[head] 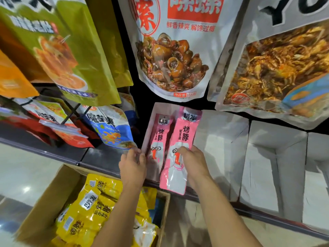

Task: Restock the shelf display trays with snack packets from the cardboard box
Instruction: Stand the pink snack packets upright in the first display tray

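Observation:
Two long pink snack packets lie side by side in a white display tray (151, 118) on the shelf. My right hand (192, 161) grips the nearer pink packet (181, 139) at its lower half; its bottom end hangs over the shelf's front edge. My left hand (132, 164) rests with fingers on the tray's left front corner, touching the lower end of the other pink packet (159, 138). Below, an open cardboard box (46, 198) on the floor holds several yellow snack packets (92, 207).
White display trays (222, 139) stand to the right along the shelf. Large snack bags hang above: a green one (74, 50), a white snail one (174, 50), a crab one (277, 68). A blue packet (114, 129) sits left of the tray. Pale floor (21, 172) at left.

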Motion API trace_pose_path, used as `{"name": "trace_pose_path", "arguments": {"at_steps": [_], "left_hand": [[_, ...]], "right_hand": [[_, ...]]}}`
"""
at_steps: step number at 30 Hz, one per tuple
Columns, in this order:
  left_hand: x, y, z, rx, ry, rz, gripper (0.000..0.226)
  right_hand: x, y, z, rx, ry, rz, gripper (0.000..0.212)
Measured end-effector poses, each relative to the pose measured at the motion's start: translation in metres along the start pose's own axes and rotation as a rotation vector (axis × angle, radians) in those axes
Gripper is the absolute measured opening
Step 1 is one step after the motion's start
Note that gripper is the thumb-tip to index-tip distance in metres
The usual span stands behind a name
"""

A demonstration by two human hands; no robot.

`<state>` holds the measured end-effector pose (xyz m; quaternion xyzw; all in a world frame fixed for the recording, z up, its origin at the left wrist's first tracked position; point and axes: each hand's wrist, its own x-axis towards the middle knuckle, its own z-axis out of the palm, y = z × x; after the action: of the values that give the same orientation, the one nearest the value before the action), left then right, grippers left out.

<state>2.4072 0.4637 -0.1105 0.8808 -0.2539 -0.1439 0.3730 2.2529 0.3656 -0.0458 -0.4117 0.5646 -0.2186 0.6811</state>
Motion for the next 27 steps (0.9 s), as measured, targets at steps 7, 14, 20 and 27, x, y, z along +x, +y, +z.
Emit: {"name": "trace_pose_path", "arguments": {"at_steps": [7,14,20,27], "left_hand": [[0.008,-0.023,-0.011,-0.476,-0.221,-0.254,0.015],[0.014,-0.024,-0.014,-0.542,-0.332,-0.341,0.014],[0.017,-0.025,-0.013,-0.504,-0.303,-0.354,0.012],[0.017,-0.022,-0.015,-0.407,-0.286,-0.354,0.013]], "right_hand": [[0.023,0.010,0.045,-0.167,-0.003,-0.051,0.050],[0.045,0.018,0.068,-0.330,0.030,-0.120,0.033],[0.039,0.023,0.076,-0.445,0.075,-0.141,0.043],[0.038,0.020,0.073,-0.531,0.036,-0.107,0.065]]}}
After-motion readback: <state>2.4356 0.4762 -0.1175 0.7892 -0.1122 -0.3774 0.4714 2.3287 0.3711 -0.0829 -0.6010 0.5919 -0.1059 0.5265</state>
